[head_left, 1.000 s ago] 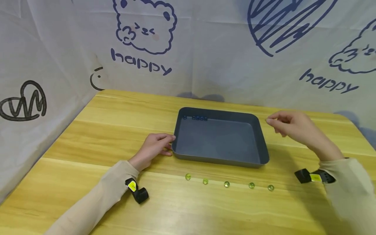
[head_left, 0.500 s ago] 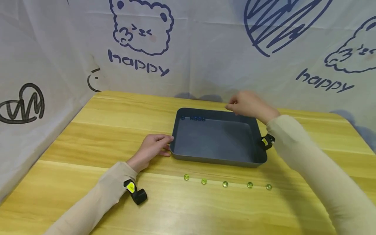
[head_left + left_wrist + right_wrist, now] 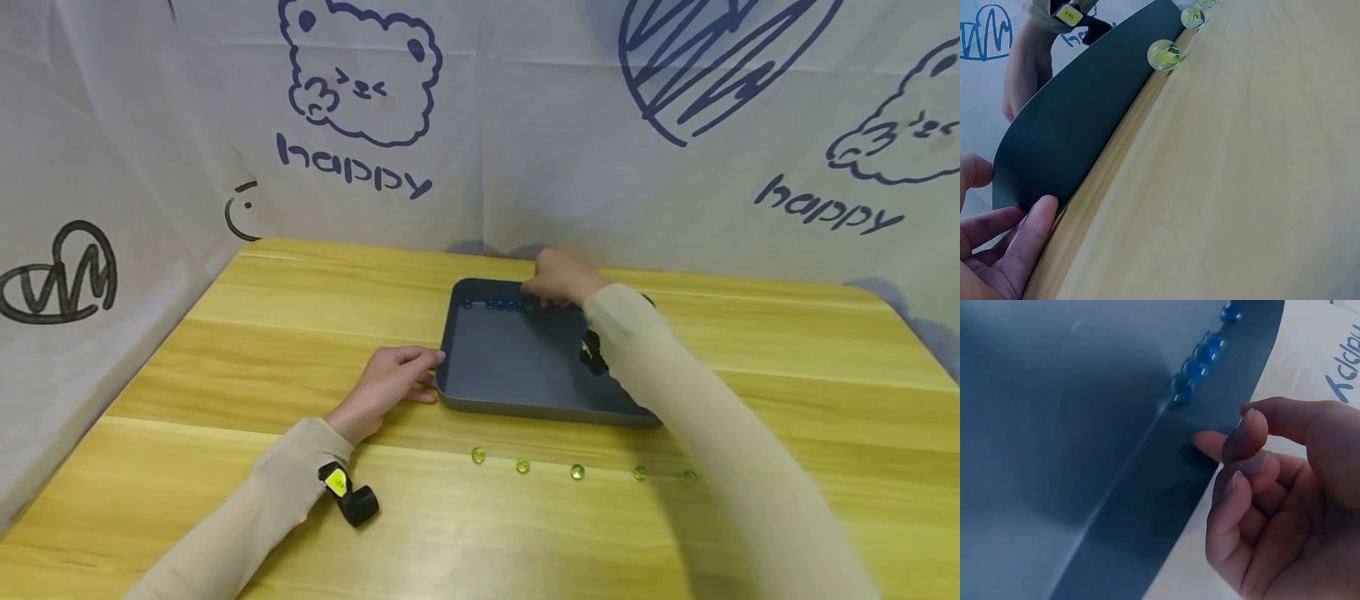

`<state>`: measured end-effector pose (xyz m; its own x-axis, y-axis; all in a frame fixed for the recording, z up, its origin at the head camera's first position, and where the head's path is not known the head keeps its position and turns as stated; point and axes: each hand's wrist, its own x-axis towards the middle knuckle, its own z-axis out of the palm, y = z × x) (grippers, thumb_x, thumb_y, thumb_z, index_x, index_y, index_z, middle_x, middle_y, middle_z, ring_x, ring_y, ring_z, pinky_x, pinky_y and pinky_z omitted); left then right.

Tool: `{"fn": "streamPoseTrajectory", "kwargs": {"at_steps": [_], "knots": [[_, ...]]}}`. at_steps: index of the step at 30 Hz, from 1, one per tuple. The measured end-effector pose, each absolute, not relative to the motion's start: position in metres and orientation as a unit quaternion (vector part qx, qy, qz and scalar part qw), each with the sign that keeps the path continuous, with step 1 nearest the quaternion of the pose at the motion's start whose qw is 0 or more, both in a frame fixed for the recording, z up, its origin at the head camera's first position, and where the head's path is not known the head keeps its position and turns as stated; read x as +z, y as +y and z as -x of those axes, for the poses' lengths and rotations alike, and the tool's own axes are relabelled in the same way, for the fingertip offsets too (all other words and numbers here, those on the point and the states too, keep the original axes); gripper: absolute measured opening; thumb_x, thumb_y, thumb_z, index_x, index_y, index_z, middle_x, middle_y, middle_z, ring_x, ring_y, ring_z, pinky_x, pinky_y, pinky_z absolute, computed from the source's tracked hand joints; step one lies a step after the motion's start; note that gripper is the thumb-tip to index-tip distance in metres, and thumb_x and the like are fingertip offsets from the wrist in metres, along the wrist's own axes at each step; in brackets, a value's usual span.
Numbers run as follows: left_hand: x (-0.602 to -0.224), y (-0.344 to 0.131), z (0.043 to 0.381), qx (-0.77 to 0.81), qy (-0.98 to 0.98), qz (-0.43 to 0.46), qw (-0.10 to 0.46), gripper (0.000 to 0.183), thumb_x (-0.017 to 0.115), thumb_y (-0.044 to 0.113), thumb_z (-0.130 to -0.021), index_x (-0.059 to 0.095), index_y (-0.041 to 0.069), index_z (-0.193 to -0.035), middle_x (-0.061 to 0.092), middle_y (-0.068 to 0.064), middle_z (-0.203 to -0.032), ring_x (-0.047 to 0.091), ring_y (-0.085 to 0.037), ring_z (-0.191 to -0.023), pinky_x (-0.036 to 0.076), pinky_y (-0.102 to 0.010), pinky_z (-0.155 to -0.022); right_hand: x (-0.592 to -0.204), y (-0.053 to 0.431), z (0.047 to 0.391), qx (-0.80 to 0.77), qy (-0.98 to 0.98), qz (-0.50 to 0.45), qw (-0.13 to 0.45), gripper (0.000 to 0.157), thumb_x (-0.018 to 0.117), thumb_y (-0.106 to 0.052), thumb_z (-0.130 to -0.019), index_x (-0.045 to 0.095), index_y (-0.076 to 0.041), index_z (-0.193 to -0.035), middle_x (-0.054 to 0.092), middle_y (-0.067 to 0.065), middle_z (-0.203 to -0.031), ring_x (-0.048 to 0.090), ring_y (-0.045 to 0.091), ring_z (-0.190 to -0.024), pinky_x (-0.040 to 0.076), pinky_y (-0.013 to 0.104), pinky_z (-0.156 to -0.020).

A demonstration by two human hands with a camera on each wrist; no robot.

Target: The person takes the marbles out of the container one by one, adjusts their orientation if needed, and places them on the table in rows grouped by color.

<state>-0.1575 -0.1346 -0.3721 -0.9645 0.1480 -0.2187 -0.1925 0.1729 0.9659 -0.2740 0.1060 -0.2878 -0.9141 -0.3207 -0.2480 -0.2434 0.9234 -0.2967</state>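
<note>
A dark grey rectangular tray (image 3: 517, 367) sits on the wooden table. My left hand (image 3: 385, 383) rests at its left side; in the left wrist view the fingertips (image 3: 1042, 211) touch the outer wall near a corner. My right hand (image 3: 564, 277) reaches over the far rim. Seen from the right wrist, several of its fingers (image 3: 1230, 515) are loosely curled with nothing between them, and one fingertip extends over the inner wall. Just beyond that fingertip, several blue glass marbles (image 3: 1197, 370) lie in a row along the wall, and a single blue marble (image 3: 1231, 314) lies apart.
In front of the tray, several clear yellow-green marbles (image 3: 522, 465) stand spaced out in a row on the table (image 3: 420, 533). A white cloth (image 3: 525, 167) with drawings hangs behind the far edge. The right sleeve (image 3: 712, 417) crosses the tray's right side.
My right hand has swung left from beyond the tray's right side to its far wall, beside the blue marbles. My left hand has stayed at the tray's left side.
</note>
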Motion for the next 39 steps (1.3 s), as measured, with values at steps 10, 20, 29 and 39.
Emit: {"fn": "streamPoseTrajectory", "kwargs": {"at_steps": [10,20,29,39], "knots": [[-0.372,-0.137,0.157,0.647,0.751,0.004,0.129,0.034,0.053,0.015,-0.099,0.062,-0.009,-0.121,0.062,-0.018,-0.106,0.062,-0.015,-0.076,0.06,-0.028,-0.067,-0.303,0.084,0.274,-0.142,0.977,0.094,0.132,0.035,0.058,-0.019,-0.095,0.063,-0.008,-0.062,0.066,0.008,-0.063,0.05,0.014,-0.043,0.045,0.027,-0.042],[-0.372,-0.136,0.157,0.646,0.752,0.003,0.129,0.033,0.053,0.015,-0.099,0.063,-0.009,-0.12,0.063,-0.017,-0.104,0.061,-0.014,-0.075,0.06,-0.027,-0.066,-0.309,0.077,0.269,-0.139,0.979,0.08,0.124,0.028,0.057,-0.014,-0.095,0.068,-0.007,-0.07,0.063,0.004,-0.059,0.057,0.016,-0.049,0.049,0.034,-0.049],[-0.372,-0.137,0.157,0.648,0.751,0.007,0.129,0.032,0.053,0.015,-0.098,0.064,-0.009,-0.118,0.063,-0.018,-0.105,0.062,-0.014,-0.075,0.06,-0.027,-0.065,-0.314,0.076,0.269,-0.119,0.983,0.09,0.105,0.026,0.059,-0.013,-0.093,0.069,-0.008,-0.07,0.064,0.003,-0.059,0.058,0.017,-0.052,0.052,0.037,-0.053],[-0.372,-0.136,0.157,0.649,0.75,0.008,0.125,0.032,0.053,0.015,-0.098,0.064,-0.008,-0.118,0.064,-0.017,-0.105,0.062,-0.014,-0.075,0.059,-0.027,-0.064,-0.316,0.079,0.266,-0.118,0.984,0.101,0.089,0.026,0.062,-0.015,-0.091,0.067,-0.008,-0.067,0.062,0.003,-0.057,0.059,0.019,-0.054,0.051,0.038,-0.053]]}}
